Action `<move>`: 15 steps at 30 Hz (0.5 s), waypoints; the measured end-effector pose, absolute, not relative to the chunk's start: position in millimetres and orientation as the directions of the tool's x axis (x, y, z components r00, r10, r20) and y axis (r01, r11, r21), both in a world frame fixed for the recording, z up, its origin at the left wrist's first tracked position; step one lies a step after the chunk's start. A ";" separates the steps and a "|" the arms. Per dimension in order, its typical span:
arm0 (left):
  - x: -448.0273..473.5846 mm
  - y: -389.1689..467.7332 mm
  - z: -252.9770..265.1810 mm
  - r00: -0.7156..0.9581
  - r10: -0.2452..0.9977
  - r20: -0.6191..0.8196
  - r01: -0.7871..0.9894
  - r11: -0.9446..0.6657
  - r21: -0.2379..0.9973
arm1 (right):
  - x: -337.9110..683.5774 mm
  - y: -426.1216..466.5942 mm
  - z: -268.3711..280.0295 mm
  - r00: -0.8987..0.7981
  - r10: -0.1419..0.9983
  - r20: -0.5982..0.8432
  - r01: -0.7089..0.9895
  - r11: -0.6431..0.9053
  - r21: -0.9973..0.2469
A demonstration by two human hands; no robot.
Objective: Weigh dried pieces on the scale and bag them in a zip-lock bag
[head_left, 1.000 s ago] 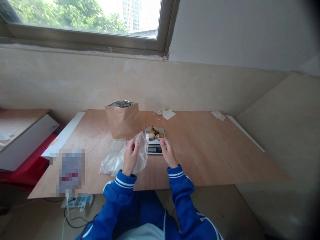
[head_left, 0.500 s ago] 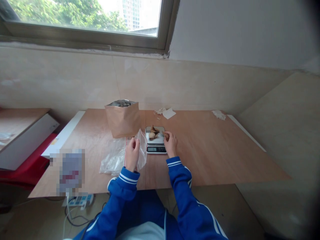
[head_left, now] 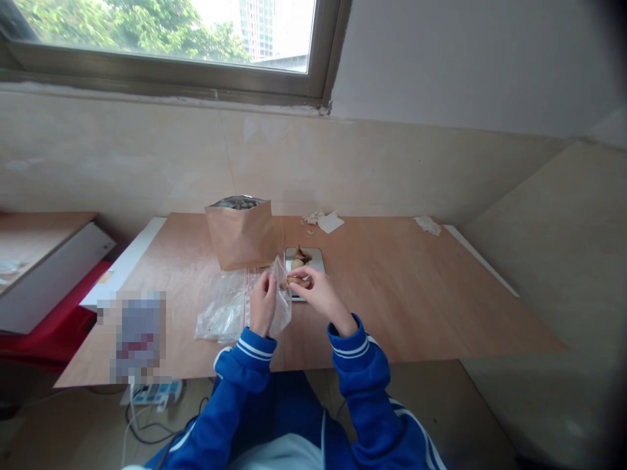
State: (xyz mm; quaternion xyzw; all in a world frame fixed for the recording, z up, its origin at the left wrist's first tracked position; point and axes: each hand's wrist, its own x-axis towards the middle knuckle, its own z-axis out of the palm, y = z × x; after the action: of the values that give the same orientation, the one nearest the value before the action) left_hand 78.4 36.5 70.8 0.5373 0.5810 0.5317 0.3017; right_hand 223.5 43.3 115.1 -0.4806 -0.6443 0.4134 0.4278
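My left hand (head_left: 263, 305) holds up the mouth of a clear zip bag (head_left: 281, 301) with a red seal strip. In my right hand (head_left: 315, 292) are a few brown nut-like pieces (head_left: 295, 282), held right at the bag's opening. Just behind my hands sits a small kitchen scale (head_left: 313, 258) with more brown pieces (head_left: 298, 256) on its steel platform. An open brown paper pouch (head_left: 240, 233) stands upright to the left of the scale. More clear bags (head_left: 220, 314) lie flat on the table under my left hand.
The wooden tabletop (head_left: 416, 294) carries crumpled paper scraps (head_left: 324, 220) at the back and another scrap (head_left: 428, 225) at the far right. A blurred packet (head_left: 138, 336) lies at the front left edge. Boards and red items (head_left: 49, 287) are stacked left of the table.
My right hand picked brown pieces off the scale and carried them left to the mouth of the bag. My left hand kept holding the bag open.
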 end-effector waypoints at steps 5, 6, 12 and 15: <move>83.4 31.8 70.2 -0.213 0.953 0.215 0.324 -0.139 0.936 | 216.2 40.8 108.7 -0.385 0.916 0.115 0.402 0.278 -0.872; 84.4 31.0 69.6 -0.207 0.955 0.214 0.315 -0.142 0.938 | 215.2 41.1 108.5 -0.413 0.906 0.090 0.416 0.275 -0.867; 79.4 31.9 66.1 -0.295 0.936 0.193 0.171 -0.147 0.974 | 218.8 48.4 108.2 -0.327 0.945 0.009 0.287 0.108 -0.952; 75.9 33.3 64.3 -0.383 0.913 0.137 0.073 -0.118 0.990 | 223.2 53.6 106.7 -0.266 0.958 0.108 0.285 0.186 -0.940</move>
State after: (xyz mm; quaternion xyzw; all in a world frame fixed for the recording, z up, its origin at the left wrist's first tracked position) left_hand 75.9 33.3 64.3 0.4348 0.5673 0.6082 0.3452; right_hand 223.2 53.6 106.7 -0.4668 -0.6660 0.4351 0.3863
